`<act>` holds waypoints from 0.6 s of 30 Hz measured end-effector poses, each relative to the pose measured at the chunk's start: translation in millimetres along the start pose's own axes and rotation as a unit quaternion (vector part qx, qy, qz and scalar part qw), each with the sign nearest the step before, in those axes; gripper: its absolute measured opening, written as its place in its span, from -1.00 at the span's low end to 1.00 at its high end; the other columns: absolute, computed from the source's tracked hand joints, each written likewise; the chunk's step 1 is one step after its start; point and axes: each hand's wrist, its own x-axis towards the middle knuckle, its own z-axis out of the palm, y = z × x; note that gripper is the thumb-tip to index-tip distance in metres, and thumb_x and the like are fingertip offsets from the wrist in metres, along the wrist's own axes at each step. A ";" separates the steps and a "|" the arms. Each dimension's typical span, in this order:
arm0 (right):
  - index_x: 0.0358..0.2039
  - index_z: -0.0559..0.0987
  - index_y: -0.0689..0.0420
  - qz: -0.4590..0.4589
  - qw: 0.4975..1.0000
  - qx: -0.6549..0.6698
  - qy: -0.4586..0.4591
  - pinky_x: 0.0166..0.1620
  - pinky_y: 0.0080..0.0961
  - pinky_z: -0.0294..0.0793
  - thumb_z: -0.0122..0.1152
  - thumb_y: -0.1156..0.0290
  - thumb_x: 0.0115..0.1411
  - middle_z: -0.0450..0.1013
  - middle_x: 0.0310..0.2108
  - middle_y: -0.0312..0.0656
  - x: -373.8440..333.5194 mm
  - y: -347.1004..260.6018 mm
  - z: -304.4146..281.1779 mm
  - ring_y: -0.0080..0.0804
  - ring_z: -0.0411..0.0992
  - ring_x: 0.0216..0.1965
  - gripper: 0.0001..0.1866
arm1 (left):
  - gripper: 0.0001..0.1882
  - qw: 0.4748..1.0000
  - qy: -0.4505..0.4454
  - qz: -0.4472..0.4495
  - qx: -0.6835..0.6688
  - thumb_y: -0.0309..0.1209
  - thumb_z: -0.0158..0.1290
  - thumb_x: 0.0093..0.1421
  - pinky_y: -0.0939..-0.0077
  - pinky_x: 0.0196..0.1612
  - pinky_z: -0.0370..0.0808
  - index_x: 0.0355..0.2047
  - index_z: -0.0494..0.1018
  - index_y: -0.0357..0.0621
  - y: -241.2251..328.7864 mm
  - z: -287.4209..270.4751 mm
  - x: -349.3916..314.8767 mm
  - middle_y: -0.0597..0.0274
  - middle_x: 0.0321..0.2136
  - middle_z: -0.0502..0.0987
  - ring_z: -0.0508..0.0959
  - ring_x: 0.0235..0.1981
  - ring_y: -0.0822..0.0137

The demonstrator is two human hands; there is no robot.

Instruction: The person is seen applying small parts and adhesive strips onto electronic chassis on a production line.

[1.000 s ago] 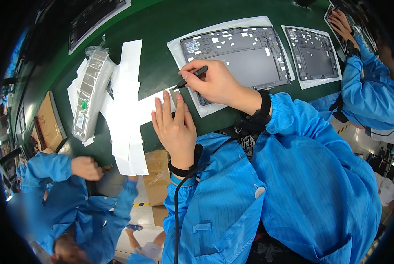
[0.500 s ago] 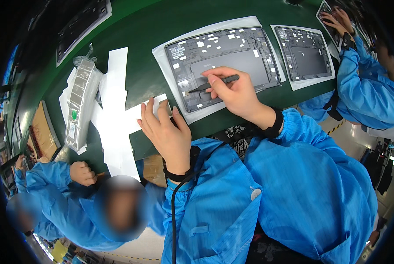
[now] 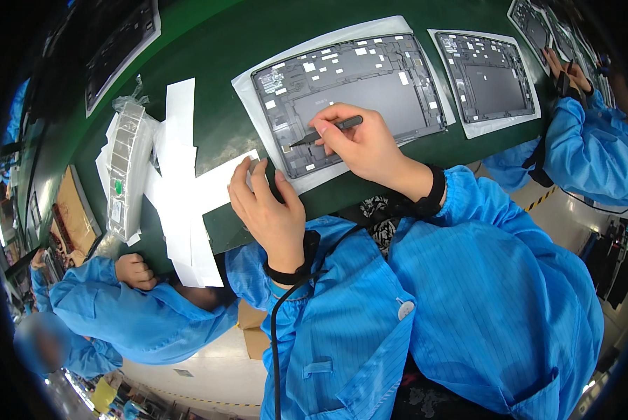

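Observation:
My right hand grips black tweezers like a pen. Their thin tip points at the lower left corner of a dark grey tablet housing dotted with small white pads. That housing lies on a white backing sheet. My left hand is palm down with its fingers bent but apart. Its fingertips are at the right end of a white paper strip, one of several overlapping strips. Whether they press on the strip is hard to make out.
A smaller-looking second housing lies to the right on its own sheet. Left of the strips is a clear-wrapped stack of grey parts. Co-workers in blue sit on both sides; one's fist rests at the table edge.
The whole view has shifted slightly. My right hand and the tweezers stay at the same corner of the housing. The left fingers sit nearer the strip's end. The left neighbour has leaned away.

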 end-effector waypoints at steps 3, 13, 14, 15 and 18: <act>-0.17 0.52 0.32 0.022 1.000 0.013 -0.009 -0.33 -0.70 0.43 0.08 0.45 0.30 0.47 -0.32 -0.25 1.4 -1.5 0.5 -0.62 0.42 -0.41 -0.80 | -0.74 1.000 0.003 0.005 0.001 -0.51 0.07 0.14 0.12 0.05 0.33 -0.13 0.45 -0.25 -0.9 -0.1 1.3 -0.03 -0.03 0.40 0.40 -0.01 -0.06; -0.17 0.49 0.28 0.024 0.999 0.020 -0.011 -0.35 -0.69 0.42 0.09 0.41 0.31 0.45 -0.36 -0.28 8.8 -0.3 -2.1 -0.62 0.43 -0.40 -0.81 | -0.71 0.998 -0.001 0.043 0.035 -0.44 0.07 0.18 0.16 0.05 0.32 -0.09 0.48 -0.22 12.9 4.2 5.1 0.01 -0.08 0.45 0.43 -0.05 -0.01; -0.17 0.49 0.28 0.024 0.999 0.022 -0.012 -0.35 -0.69 0.42 0.09 0.41 0.31 0.45 -0.36 -0.28 8.9 -0.3 -2.0 -0.62 0.43 -0.40 -0.81 | -0.71 0.998 -0.001 0.042 0.037 -0.44 0.07 0.18 0.16 0.05 0.32 -0.09 0.48 -0.22 15.8 4.7 4.7 0.01 -0.08 0.45 0.43 -0.05 -0.01; -0.17 0.49 0.28 0.022 0.999 0.028 -0.013 -0.35 -0.69 0.42 0.09 0.41 0.31 0.45 -0.37 -0.29 8.8 0.1 -1.9 -0.63 0.43 -0.40 -0.80 | -0.70 0.996 -0.018 0.054 0.072 -0.40 0.08 0.18 0.15 0.04 0.31 -0.07 0.49 -0.19 18.8 5.3 4.0 0.04 -0.08 0.45 0.43 -0.06 0.00; -0.19 0.48 0.28 0.024 0.999 0.026 -0.017 -0.36 -0.69 0.42 0.09 0.39 0.31 0.45 -0.40 -0.29 9.4 -2.2 -0.7 -0.63 0.43 -0.40 -0.80 | -0.67 0.989 -0.037 0.064 0.129 -0.33 0.10 0.18 0.15 0.03 0.31 -0.06 0.52 -0.14 24.6 5.5 2.4 0.09 -0.07 0.45 0.43 -0.07 0.03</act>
